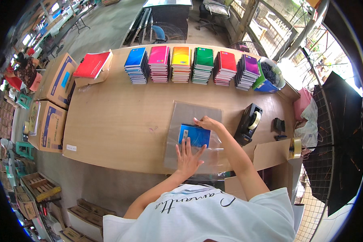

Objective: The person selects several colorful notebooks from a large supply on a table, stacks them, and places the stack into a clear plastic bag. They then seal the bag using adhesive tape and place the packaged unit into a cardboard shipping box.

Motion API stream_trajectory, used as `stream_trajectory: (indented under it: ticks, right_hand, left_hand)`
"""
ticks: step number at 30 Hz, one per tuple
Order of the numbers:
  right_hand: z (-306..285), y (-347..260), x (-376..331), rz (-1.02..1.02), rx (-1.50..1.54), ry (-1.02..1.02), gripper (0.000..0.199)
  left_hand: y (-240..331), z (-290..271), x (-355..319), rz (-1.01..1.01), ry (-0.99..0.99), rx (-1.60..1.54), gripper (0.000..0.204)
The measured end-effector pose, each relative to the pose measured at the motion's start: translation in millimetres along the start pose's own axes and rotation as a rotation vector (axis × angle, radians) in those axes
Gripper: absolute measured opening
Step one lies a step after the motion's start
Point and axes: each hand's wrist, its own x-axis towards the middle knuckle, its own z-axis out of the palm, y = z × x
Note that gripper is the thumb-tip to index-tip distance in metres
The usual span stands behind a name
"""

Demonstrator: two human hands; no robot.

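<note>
A blue spiral notebook (pixel 194 135) lies inside a clear plastic bag (pixel 185 115) on the wooden table (pixel 117 121), near its front edge. My left hand (pixel 187 158) lies flat, fingers spread, on the bag's near end just below the notebook. Fingertips of my right hand (pixel 207 122) press on the notebook's top right corner. Neither hand grips anything.
Six stacks of spiral notebooks run along the far edge: blue (pixel 136 64), pink (pixel 159 62), orange (pixel 181 63), green (pixel 203 64), red (pixel 225 67), purple (pixel 248 71). A black tape dispenser (pixel 248 123) stands right of my hands. Cardboard boxes (pixel 48 125) sit at the left.
</note>
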Motion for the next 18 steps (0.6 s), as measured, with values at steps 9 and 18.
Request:
stream_trajectory:
  ticks: [9, 18]
  right_hand:
    - [16.0, 21.8, 10.4, -0.204, 0.043, 0.585, 0.029]
    - [12.1, 22.6, 9.1, -0.561, -0.222, 1.014, 0.012]
  left_hand:
    - [-5.6, -9.4, -9.5, 0.028, -0.049, 0.043, 0.083]
    - [-6.2, -8.2, -9.9, 0.024, -0.044, 0.008, 0.08]
